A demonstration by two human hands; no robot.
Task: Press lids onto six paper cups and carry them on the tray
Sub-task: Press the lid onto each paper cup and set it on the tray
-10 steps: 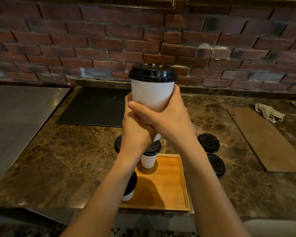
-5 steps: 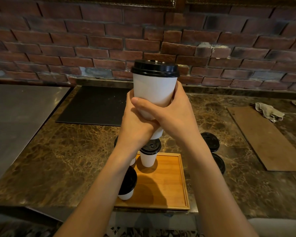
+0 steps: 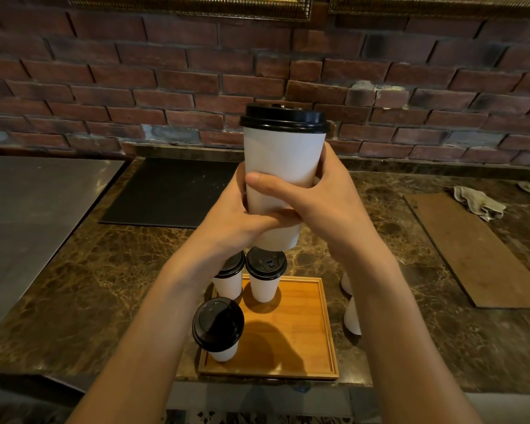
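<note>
Both hands grip one tall white paper cup (image 3: pixel 283 166) fitted with a black plastic lid (image 3: pixel 284 117). The cup is upright in the air above the square wooden tray (image 3: pixel 300 325). The left hand (image 3: pixel 230 218) and right hand (image 3: pixel 328 203) curl around its lower wall. Three lidded white cups (image 3: pixel 265 280) stand at the tray's left side on the brown marble bench (image 3: pixel 104 270).

A black mat (image 3: pixel 172 191) lay flat on the brown marble table (image 3: pixel 110 270), pushed back near the red brick wall (image 3: pixel 166 87). Just left of the mat sat a dull steel sheet (image 3: pixel 28 209). Well to the mat's right lay a long brown board (image 3: pixel 471 249), with a crumpled rag (image 3: pixel 478 201) at its far end. High above the mat hung gilt frames (image 3: pixel 190 4).
</note>
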